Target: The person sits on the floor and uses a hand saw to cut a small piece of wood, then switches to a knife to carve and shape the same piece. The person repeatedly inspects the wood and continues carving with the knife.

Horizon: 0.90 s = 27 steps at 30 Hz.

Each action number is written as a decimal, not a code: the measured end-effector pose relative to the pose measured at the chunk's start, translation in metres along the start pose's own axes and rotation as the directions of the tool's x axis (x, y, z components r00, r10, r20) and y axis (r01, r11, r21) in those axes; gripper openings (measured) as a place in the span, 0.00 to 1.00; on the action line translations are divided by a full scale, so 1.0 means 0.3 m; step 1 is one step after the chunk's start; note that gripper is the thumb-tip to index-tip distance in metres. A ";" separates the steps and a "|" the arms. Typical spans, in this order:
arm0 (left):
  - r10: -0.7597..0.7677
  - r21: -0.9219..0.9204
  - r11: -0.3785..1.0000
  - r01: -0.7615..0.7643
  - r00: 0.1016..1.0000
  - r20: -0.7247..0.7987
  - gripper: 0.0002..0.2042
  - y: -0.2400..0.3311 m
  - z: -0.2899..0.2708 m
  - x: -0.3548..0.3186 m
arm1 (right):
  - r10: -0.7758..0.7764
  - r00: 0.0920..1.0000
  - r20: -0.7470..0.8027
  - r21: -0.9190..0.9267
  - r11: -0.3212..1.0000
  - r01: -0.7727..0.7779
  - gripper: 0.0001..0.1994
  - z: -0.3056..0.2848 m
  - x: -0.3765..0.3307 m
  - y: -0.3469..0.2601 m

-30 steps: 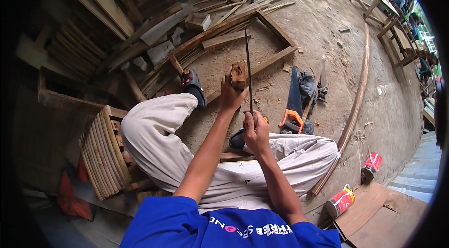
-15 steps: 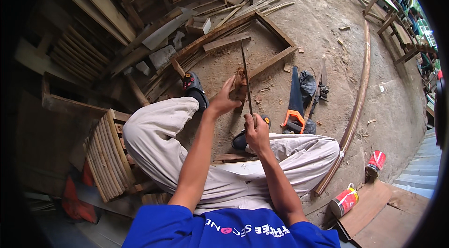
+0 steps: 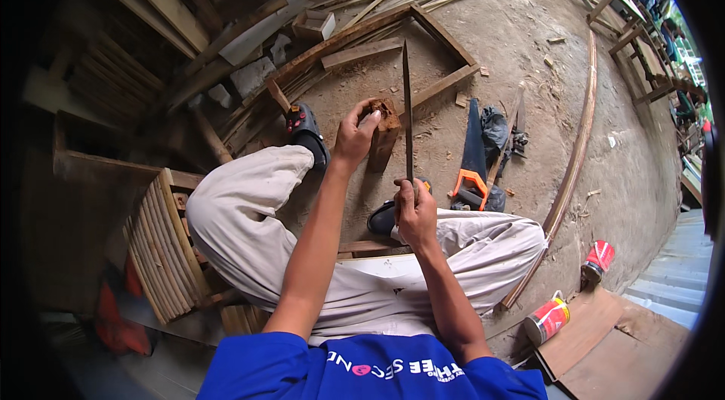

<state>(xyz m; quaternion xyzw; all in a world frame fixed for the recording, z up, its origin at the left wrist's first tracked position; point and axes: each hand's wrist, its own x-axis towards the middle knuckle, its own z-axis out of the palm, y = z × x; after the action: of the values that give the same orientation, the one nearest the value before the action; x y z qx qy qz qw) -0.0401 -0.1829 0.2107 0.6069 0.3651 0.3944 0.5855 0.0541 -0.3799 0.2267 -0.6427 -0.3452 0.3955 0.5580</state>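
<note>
A reddish-brown wooden block [image 3: 384, 142] stands upright on the dirt floor between my feet, its top end rough and hollowed. Fingers and thumb of my left hand [image 3: 355, 134] are closed on the upper left edge of this block. In my right hand [image 3: 415, 213] is a long, narrow, dark blade-like tool [image 3: 408, 109], gripped at its near end and pointing away from me. Whether it is a file or a knife I cannot make out. The tool passes just right of the block in this view; whether they touch is unclear.
A rectangular wooden frame [image 3: 444, 87] lies beyond the block. To the right rest an orange-handled handsaw [image 3: 472, 151], a black plastic bag [image 3: 495, 132] and a long wooden pole [image 3: 580, 162]. Two red cans [image 3: 547, 319] are near right. A slatted wooden piece [image 3: 162, 245] stands left; scrap wood lies behind.
My left hand, open beside the block before, has closed on its top edge. The dark tool has swung from leaning left to nearly straight ahead. The view has shifted slightly.
</note>
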 end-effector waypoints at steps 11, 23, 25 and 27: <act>-0.327 -0.203 0.939 0.278 0.906 -0.267 0.19 0.121 0.000 -0.096 | -0.052 0.996 0.066 -0.136 0.989 0.061 0.19 0.083 0.008 -0.108; -0.303 -0.111 0.953 0.283 0.915 -0.265 0.18 0.086 -0.030 -0.060 | 0.048 0.997 0.061 -0.210 0.977 -0.034 0.20 0.059 0.036 -0.164; -0.280 -0.105 0.960 0.261 0.923 -0.263 0.19 0.081 -0.033 -0.058 | -0.067 0.995 0.073 -0.132 0.988 0.076 0.17 0.040 0.030 -0.227; -0.237 -0.092 0.971 0.220 0.934 -0.267 0.19 0.077 -0.030 -0.057 | -0.182 0.980 0.079 -0.068 0.980 0.187 0.15 0.018 0.016 -0.284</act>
<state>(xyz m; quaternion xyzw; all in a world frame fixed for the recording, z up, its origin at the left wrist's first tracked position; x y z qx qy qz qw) -0.0559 -0.1956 0.2328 0.4816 0.4990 0.4152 0.5887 0.0512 -0.3613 0.3102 -0.6136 -0.4380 0.3518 0.5548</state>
